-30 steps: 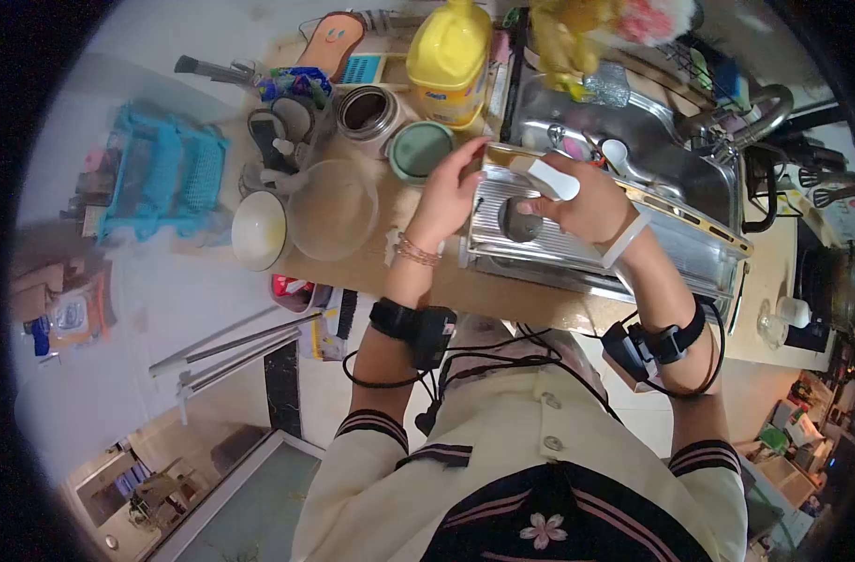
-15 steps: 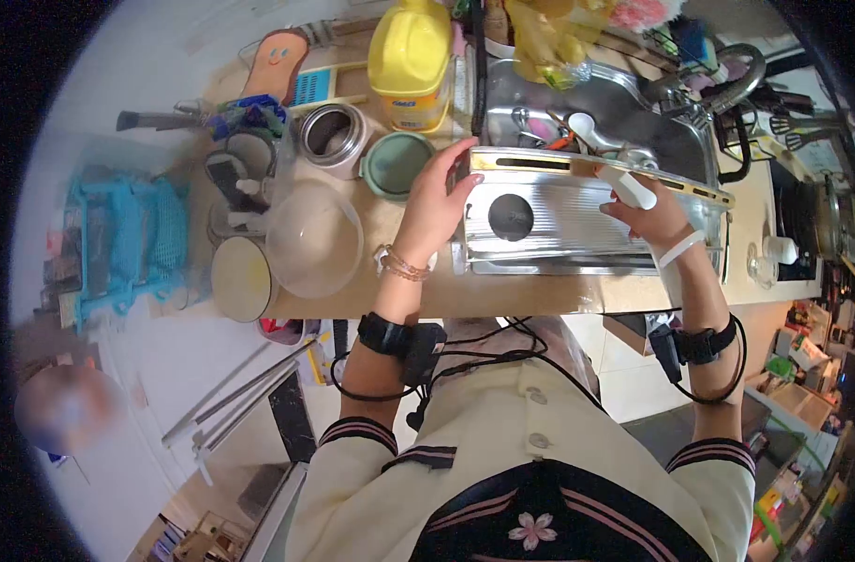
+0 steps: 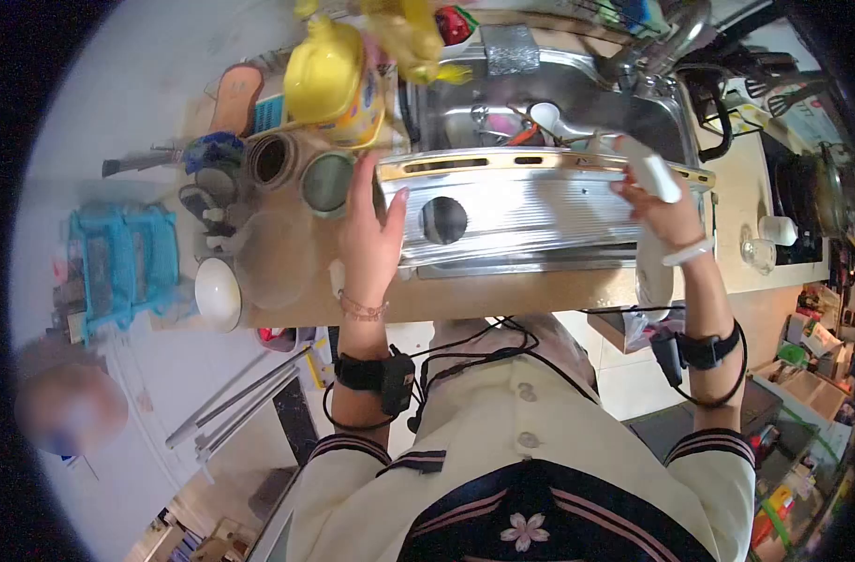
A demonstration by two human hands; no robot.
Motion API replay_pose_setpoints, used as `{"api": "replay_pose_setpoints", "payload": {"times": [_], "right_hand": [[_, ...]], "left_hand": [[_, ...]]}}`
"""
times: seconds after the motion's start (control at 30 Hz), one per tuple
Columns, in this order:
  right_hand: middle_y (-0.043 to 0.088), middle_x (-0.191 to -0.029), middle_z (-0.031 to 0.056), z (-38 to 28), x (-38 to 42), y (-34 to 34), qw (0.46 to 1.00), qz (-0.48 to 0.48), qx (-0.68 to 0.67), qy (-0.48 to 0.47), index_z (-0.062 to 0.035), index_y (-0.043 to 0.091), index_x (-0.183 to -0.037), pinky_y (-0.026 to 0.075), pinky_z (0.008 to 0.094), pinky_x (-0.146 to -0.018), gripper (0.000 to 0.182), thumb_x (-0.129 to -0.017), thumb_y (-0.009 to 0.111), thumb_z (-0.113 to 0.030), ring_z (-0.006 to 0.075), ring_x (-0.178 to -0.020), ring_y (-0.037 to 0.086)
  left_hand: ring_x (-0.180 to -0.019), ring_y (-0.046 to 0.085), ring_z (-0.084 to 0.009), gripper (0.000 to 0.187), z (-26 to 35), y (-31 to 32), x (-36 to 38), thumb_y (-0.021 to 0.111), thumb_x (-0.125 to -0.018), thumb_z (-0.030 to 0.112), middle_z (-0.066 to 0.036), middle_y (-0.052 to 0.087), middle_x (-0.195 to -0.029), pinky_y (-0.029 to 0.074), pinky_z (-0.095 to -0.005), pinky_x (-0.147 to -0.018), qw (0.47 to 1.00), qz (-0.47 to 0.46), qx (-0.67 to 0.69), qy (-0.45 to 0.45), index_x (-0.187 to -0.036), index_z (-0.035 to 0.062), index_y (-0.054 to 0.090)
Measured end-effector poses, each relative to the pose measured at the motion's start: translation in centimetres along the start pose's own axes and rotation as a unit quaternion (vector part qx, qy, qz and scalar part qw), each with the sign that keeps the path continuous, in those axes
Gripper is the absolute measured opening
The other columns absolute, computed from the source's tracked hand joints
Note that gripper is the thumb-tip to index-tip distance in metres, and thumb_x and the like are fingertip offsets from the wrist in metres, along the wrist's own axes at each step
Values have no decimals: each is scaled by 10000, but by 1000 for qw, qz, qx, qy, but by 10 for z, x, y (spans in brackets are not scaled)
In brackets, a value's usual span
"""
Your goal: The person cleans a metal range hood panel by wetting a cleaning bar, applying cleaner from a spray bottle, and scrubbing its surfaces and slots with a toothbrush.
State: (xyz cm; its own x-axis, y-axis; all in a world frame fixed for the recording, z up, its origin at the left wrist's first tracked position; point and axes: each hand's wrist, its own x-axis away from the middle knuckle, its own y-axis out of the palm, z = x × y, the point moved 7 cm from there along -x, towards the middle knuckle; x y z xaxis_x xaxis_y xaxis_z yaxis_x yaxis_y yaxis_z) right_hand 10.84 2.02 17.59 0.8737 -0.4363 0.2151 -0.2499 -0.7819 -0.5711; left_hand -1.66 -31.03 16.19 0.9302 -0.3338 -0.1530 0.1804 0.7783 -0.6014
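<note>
A ribbed, shiny metal panel (image 3: 530, 214) with a round dark hole and a slotted, yellowish upper edge stands tilted in front of the sink (image 3: 577, 82). My left hand (image 3: 373, 225) is at its left end, thumb over the front face and fingers along the edge. In my right hand (image 3: 673, 214) is a white spray bottle (image 3: 654, 276), its head blurred above the fingers and its pale body hanging below. This hand is over the panel's right end. A white spoon (image 3: 544, 116) and other utensils lie in the sink.
Left of the panel are a green-lidded container (image 3: 328, 184), an open jar (image 3: 272, 161), a clear bowl (image 3: 276, 260) and a cream bowl (image 3: 219, 294). A yellow jug (image 3: 324, 80) is behind them. The faucet (image 3: 676, 42) is at back right; a stove (image 3: 797, 201) lies beyond.
The view has turned, so the counter things and panel appear farther left. My left hand remains at the panel's end. My right hand has tilted the spray bottle, and its body now shows.
</note>
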Motion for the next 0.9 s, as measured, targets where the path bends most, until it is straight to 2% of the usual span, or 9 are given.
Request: {"api": "replay_pose_setpoints", "payload": {"times": [0.1,0.13,0.3,0.47,0.57,0.63,0.7,0.73,0.9], "right_hand": [[548,-816,-4,41,20,-93,988,114,-109,-4,-88,547,-1154,468,233,-492,434,-748,699,-130,84,-582,520],[531,-815,-14,55,30,-129,984,154,-87,-4,-105,525,-1191,460,228,-485,459,-762,684,-128,78,-592,509],[563,-871,-3,145,76,-271,946,318,-57,-29,-138,486,-1256,463,239,-555,519,-776,680,-180,82,-685,517],[591,-972,63,209,83,-320,913,399,-56,-64,-20,489,-1221,483,255,-718,513,-777,693,-178,138,-851,578],[589,-1005,76,222,78,-340,877,457,-5,-147,-3,496,-1207,482,261,-748,468,-793,672,-133,153,-873,579],[582,-1036,79,252,66,-349,876,470,-82,-72,-28,466,-1246,477,274,-792,512,-785,675,-109,159,-917,573],[579,-1042,84,261,60,-348,857,476,-146,-133,-35,458,-1253,477,274,-792,532,-776,683,-103,159,-901,578],[576,-1048,86,266,59,-350,855,478,-150,-135,-35,458,-1252,473,274,-799,530,-776,683,-102,159,-909,575],[563,-1087,97,278,53,-354,856,488,-83,-150,-35,456,-1249,445,284,-843,529,-776,682,-111,168,-966,555]], "left_hand": [[-1261,299,-362,529,27,10,3,545,-840,180,-172,354,-1350,243,-418,-1039,990,19,-112,88,-1302,18,345],[-1277,258,-373,563,35,19,5,550,-833,202,-144,325,-1374,199,-480,-1045,982,9,-156,106,-1320,27,327],[-1281,246,-366,639,84,87,11,583,-809,272,-117,309,-1385,184,-547,-1028,942,-45,-286,172,-1345,67,300],[-1283,246,-350,679,122,154,18,602,-789,320,-98,296,-1395,211,-554,-1018,916,-107,-341,180,-1362,128,291],[-1294,227,-354,678,131,178,24,599,-790,330,-101,278,-1403,226,-563,-1010,912,-121,-346,185,-1361,131,292],[-1298,215,-363,679,138,183,31,592,-794,341,-110,243,-1416,237,-567,-1004,891,-104,-389,209,-1365,140,283],[-1296,212,-368,693,142,186,36,585,-799,341,-113,215,-1428,233,-570,-1006,893,-100,-382,217,-1377,143,257],[-1267,273,-347,540,148,184,38,600,-792,292,-116,347,-1343,224,-563,-1011,903,-80,-360,219,-1275,135,418],[-1084,450,-283,151,128,168,48,629,-759,171,-69,523,-1013,234,-547,-1004,958,-67,-241,141,-885,104,580]]}}
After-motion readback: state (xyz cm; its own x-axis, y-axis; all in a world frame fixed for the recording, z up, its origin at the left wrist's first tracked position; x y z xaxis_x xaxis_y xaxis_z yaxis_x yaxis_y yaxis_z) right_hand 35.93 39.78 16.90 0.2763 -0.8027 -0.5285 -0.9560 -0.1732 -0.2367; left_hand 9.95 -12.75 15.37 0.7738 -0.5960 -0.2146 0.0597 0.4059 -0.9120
